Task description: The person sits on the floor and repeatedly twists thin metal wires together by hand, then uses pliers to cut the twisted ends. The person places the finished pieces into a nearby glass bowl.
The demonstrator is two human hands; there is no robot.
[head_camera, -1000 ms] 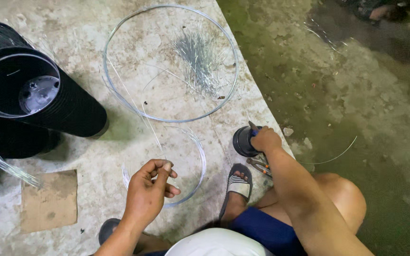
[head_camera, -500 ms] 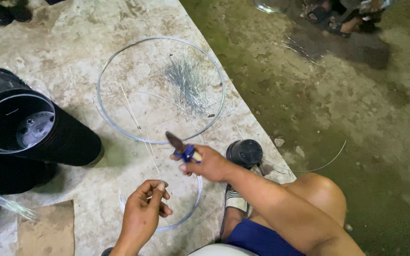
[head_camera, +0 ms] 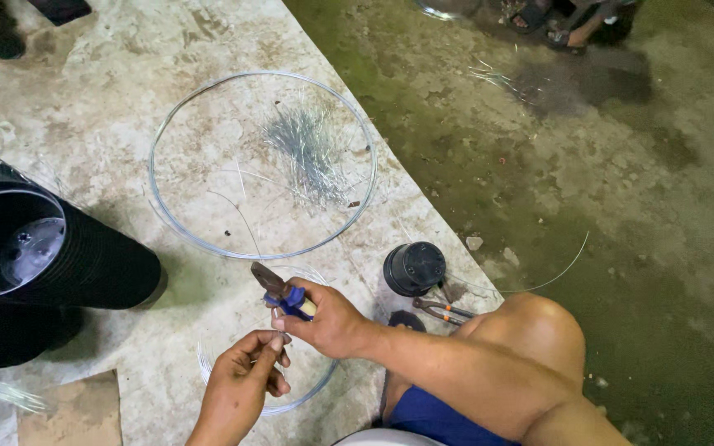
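Right hand (head_camera: 330, 318) clenched around blue-handled pliers (head_camera: 278, 291), nose pointing to 10 o'clock, over the concrete slab (head_camera: 109, 99). Left hand (head_camera: 241, 388) just at 7 o'clock of it, fingertips pinched together on something thin; looks like wire, too fine to confirm. Both hands sit over a small wire ring (head_camera: 307, 388) lying flat on the slab.

At 12 o'clock of the hands: large wire hoop (head_camera: 155, 202) flat on the slab, with a loose pile of short cut wire pieces (head_camera: 307, 153) inside it toward its 2 o'clock side.

At 3 o'clock of the right hand: small round black cap-like object (head_camera: 415, 268), and touching its 5 o'clock edge a second pair of pliers (head_camera: 441, 309) with reddish handles, beside the person's bare knee (head_camera: 535, 330).

At 9 o'clock, frame edge: stack of black plastic pots (head_camera: 101, 268) lying on its side, mouth toward the camera, a clear liner visible inside; contents otherwise not readable.

At 7 o'clock: flat brown cardboard piece (head_camera: 72, 413), plain, no label visible.

Long loose wire (head_camera: 564, 268) curves on the mossy ground at 3 o'clock.
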